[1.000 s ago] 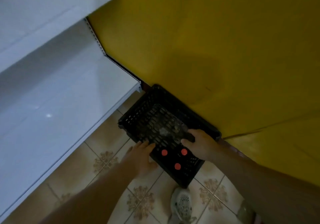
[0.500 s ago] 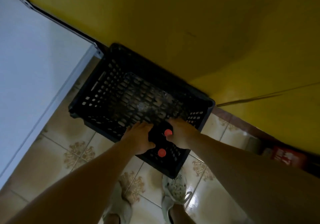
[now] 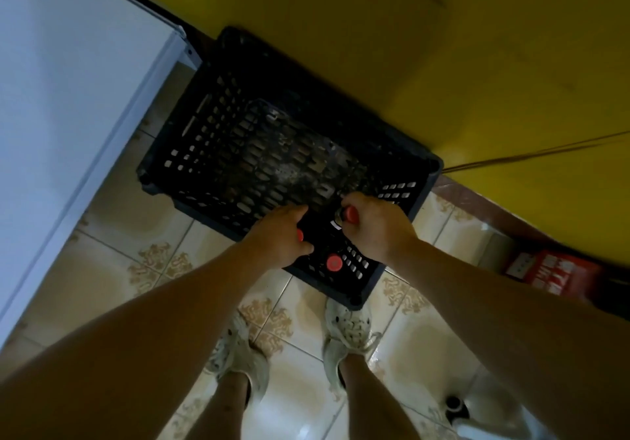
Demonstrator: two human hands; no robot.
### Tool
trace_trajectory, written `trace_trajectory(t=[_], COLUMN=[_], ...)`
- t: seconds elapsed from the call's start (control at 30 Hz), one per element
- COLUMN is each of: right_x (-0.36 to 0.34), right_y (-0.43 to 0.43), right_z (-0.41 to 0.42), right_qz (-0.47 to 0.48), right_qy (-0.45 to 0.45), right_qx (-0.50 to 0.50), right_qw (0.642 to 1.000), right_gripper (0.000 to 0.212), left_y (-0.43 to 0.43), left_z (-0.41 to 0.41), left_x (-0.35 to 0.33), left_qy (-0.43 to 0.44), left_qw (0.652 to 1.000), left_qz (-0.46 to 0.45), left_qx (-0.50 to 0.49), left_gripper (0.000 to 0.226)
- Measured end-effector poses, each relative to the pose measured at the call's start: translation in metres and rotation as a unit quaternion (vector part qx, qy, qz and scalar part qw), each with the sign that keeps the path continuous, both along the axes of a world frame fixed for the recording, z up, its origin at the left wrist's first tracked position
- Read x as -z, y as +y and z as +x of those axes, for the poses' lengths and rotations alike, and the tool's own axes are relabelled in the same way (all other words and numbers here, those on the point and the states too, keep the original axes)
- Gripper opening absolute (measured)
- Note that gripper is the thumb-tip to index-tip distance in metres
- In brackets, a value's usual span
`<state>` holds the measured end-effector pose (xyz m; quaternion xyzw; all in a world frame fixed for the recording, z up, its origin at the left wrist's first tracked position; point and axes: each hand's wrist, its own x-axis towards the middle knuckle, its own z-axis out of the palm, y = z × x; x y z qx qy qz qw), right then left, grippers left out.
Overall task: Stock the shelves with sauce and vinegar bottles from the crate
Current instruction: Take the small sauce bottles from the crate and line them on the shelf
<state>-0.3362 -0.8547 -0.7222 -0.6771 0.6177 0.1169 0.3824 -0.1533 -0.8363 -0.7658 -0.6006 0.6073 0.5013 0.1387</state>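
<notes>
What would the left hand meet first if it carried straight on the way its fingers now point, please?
Most likely the right hand, gripping a red-capped bottle just ahead of the left hand, which holds another bottle; if it passes beside, the bare floor of the crate. Depth is unclear.

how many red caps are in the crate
3. One red plastic cap is gripped by the right hand, a second cap is in the left hand's grasp, a third cap stands free in the black slotted crate's near corner. Hands may hide more.
</notes>
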Motion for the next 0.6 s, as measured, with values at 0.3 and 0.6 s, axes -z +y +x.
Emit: trace_trajectory(t=[0.3, 0.6], right_x=[-0.291, -0.589], right_y=[-0.003, -0.008], right_z=[0.027, 0.093], right_qz=[-0.140, -0.330], right_qy=[-0.269, -0.509], right_qx=[0.190, 0.278], right_qw=[0.934, 0.744], right_gripper=[0.035, 0.025], left_y=[0.001, 0.026], left_z=[0.033, 0.081], left_x=[-0.232, -0.542], left_qy=[0.197, 0.306], left_qw=[0.972, 0.902], left_qz=[-0.049, -0.202], left_qx=[-0.121, -0.228], left_gripper=[0.099, 0.089])
